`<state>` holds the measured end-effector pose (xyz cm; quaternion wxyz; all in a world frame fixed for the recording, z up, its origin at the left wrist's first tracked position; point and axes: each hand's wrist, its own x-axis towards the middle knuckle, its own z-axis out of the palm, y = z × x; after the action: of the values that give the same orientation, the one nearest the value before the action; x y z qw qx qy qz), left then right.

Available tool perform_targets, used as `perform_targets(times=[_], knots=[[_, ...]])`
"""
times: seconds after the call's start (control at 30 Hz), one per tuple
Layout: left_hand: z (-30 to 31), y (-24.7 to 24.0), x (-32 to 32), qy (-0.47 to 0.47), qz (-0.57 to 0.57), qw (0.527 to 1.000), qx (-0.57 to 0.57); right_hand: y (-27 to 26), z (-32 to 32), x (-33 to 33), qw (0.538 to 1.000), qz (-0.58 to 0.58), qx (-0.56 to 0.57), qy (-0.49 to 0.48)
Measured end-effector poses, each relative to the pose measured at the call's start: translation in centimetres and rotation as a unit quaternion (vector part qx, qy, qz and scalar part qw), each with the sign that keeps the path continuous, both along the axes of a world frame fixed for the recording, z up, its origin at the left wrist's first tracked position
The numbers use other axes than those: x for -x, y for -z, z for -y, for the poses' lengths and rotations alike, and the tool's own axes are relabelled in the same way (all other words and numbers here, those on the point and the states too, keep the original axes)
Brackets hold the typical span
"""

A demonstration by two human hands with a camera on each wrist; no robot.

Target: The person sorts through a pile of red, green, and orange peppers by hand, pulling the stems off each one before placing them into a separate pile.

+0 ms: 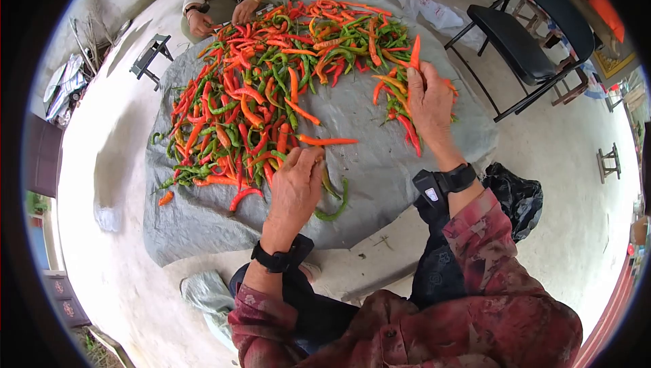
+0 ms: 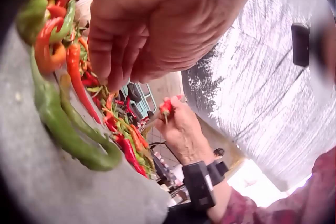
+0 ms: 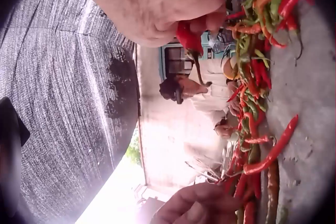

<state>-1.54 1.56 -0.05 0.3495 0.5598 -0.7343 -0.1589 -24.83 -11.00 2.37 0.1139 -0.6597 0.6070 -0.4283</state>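
My right hand point(image 1: 431, 102) grips a red chili pepper point(image 1: 415, 52), which points up past the fingers in the head view. In the right wrist view its green stem point(image 3: 199, 69) hangs below that hand. Under and beside it lies a smaller pile of red, orange and green peppers point(image 1: 409, 127). My left hand point(image 1: 294, 181) is at the near edge of the large chili pile point(image 1: 230, 107). Its fingers point(image 2: 118, 58) bend loosely downward, with no pepper visible between them. A curved green pepper point(image 2: 79, 134) lies on the sheet close by, beside a thinner, darker green one point(image 2: 84, 113).
A grey sheet point(image 1: 366, 219) bears both piles. Across it, another person's hands point(image 1: 245, 11) are at the far edge of the large pile. A black folding chair point(image 1: 515, 46) stands at right, a small stool point(image 1: 150, 56) at left. A black plastic bag point(image 1: 515, 198) lies near my right forearm.
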Motion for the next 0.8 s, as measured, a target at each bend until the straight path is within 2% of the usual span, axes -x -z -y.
perform_targets(times=[0.03, 0.07, 0.1, 0.13, 0.2, 0.23, 0.3, 0.37, 0.4, 0.47, 0.5, 0.57, 0.73, 0.8], knots=[[0.6, 0.2, -0.5, -0.044, 0.107, 0.989, 0.096, 0.1, 0.2, 0.8, 1.000, 0.004, 0.007, -0.002], [1.0, 0.5, -0.8, -0.048, 0.112, 0.987, 0.103, 0.5, 0.2, 1.6, 0.993, -0.087, 0.070, 0.021], [1.4, 0.8, -1.2, -0.071, 0.176, 0.975, 0.118, 0.9, 0.3, 2.0, 0.974, -0.176, 0.134, 0.047], [1.9, 0.9, -1.4, -0.095, 0.238, 0.957, 0.134, 1.2, 0.4, 2.0, 0.973, -0.170, 0.145, 0.049], [2.6, 1.4, -1.2, -0.109, 0.263, 0.946, 0.154, 1.5, 0.3, 2.3, 0.983, -0.147, 0.107, 0.002], [3.0, 1.6, -1.0, -0.115, 0.303, 0.938, 0.119, 1.2, 0.1, 1.8, 0.977, -0.145, 0.157, -0.025], [3.3, 1.4, -0.3, -0.128, 0.373, 0.918, 0.049, 1.0, -0.8, 0.8, 0.977, -0.113, 0.158, -0.089], [3.5, 1.2, -0.2, -0.131, 0.380, 0.914, 0.046, 1.0, -1.7, -0.3, 0.969, -0.123, 0.148, -0.155], [3.5, 1.3, -0.3, -0.131, 0.389, 0.911, 0.031, 1.4, -2.0, -0.8, 0.969, -0.123, 0.150, -0.152], [3.6, 1.0, -0.3, -0.132, 0.382, 0.913, 0.055, 2.2, -2.2, -2.1, 0.949, -0.123, 0.168, -0.236], [3.7, 0.9, -0.3, -0.124, 0.347, 0.925, 0.090, 2.0, -2.5, -2.8, 0.950, -0.121, 0.164, -0.235], [3.0, 1.0, -0.1, -0.109, 0.313, 0.937, 0.106, 1.5, -4.0, -3.7, 0.936, -0.111, 0.063, -0.328], [2.3, 1.0, 0.5, -0.031, 0.216, 0.971, 0.099, 3.2, -4.5, -4.2, 0.919, -0.182, 0.013, -0.349], [2.1, 0.9, 0.6, -0.032, 0.206, 0.974, 0.086, 3.4, -4.5, -4.3, 0.913, -0.198, 0.001, -0.357]])
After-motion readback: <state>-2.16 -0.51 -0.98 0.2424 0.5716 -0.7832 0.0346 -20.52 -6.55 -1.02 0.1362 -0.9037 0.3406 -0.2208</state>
